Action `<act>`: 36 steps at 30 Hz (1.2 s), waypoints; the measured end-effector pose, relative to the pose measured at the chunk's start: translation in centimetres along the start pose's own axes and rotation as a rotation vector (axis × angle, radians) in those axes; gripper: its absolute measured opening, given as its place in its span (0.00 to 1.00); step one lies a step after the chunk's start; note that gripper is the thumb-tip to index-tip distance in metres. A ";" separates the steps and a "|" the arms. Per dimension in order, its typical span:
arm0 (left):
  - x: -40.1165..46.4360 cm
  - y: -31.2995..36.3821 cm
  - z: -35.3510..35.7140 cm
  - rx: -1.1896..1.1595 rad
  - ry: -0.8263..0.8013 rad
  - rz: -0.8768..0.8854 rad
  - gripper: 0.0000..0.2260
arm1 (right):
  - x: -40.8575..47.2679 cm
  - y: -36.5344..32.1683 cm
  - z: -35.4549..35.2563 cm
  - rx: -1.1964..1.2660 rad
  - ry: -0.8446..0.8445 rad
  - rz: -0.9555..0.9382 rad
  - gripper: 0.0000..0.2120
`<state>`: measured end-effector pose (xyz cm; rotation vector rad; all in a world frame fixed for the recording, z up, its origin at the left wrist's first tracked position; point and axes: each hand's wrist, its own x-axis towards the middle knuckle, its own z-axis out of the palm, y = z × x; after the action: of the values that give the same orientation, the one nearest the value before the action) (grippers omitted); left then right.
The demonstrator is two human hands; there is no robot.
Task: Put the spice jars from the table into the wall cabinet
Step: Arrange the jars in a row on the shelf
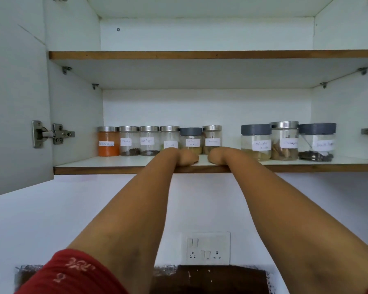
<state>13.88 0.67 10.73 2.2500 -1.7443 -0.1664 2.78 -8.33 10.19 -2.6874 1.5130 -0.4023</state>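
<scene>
White laminate lines the open wall cabinet [200,35], its shelves edged in brown; the upper shelf [210,54] runs well above both hands, and a door [15,102] hangs open far to the left of them on a metal hinge [51,133]. Both bare forearms reach up to the lower shelf [115,167], where nine spice jars stand upright in a row along the back.

The left hand [185,158] and right hand [216,157] lie side by side on the shelf's front edge, just in front of the middle jars. Their fingers are hidden from this angle, so whether either is curled around a jar cannot be told.

Left of the left hand stand the orange powder jar [108,141], its label unreadable, then a jar marked "Cloves" [129,141] and one marked "Black Pepper" [149,141]. Directly behind the hands are a steel-lidded jar [169,136], a grey-lidded jar [191,139] and another steel-lidded jar [212,136], labels too blurred to read. Right of the right hand, apart from the others, sit a grey-lidded jar reading "Coriander Powder" [256,143], a steel-lidded jar [284,141] and a grey-lidded jar [317,143].

Below, near the elbows, a wall socket [208,248] and a red sleeve [72,274].
</scene>
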 end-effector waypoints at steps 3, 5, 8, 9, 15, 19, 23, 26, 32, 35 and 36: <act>-1.4 -0.7 0.4 -0.140 0.050 0.091 0.19 | -3.7 -0.4 -0.1 0.037 0.100 -0.020 0.18; -1.7 -1.3 1.1 -0.159 0.149 0.154 0.17 | -6.1 -0.3 0.5 0.024 0.172 -0.026 0.21; -2.4 -1.1 3.0 -0.033 0.329 0.196 0.15 | -8.8 0.5 2.0 0.101 0.270 -0.058 0.21; -2.7 -0.8 3.6 0.000 0.395 0.191 0.14 | -9.4 1.0 2.3 0.172 0.307 -0.059 0.19; -3.0 5.0 5.8 -0.323 0.486 0.249 0.10 | -11.1 5.7 0.0 0.469 0.585 0.106 0.10; -1.8 9.9 6.2 -0.386 0.482 0.221 0.21 | -9.6 11.6 -1.7 0.403 0.684 0.315 0.15; 0.4 13.8 6.6 -0.441 0.425 0.077 0.39 | -7.9 16.2 -2.2 0.477 0.683 0.374 0.26; 2.5 15.7 6.7 -0.443 0.394 0.008 0.47 | -5.7 17.8 -2.2 0.580 0.661 0.335 0.32; 5.1 17.5 6.3 -0.468 0.391 -0.104 0.52 | -1.9 17.9 -2.3 0.496 0.609 0.318 0.37; 6.0 17.2 6.0 -0.457 0.351 -0.132 0.47 | -0.8 18.0 -2.5 0.383 0.457 0.350 0.43; 6.4 16.9 6.1 -0.449 0.332 -0.122 0.46 | -0.3 18.1 -2.5 0.357 0.419 0.359 0.43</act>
<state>-1.78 -10.28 10.52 1.9242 -1.2540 -0.1773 -13.16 -17.35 9.75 -2.0899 1.7650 -1.1389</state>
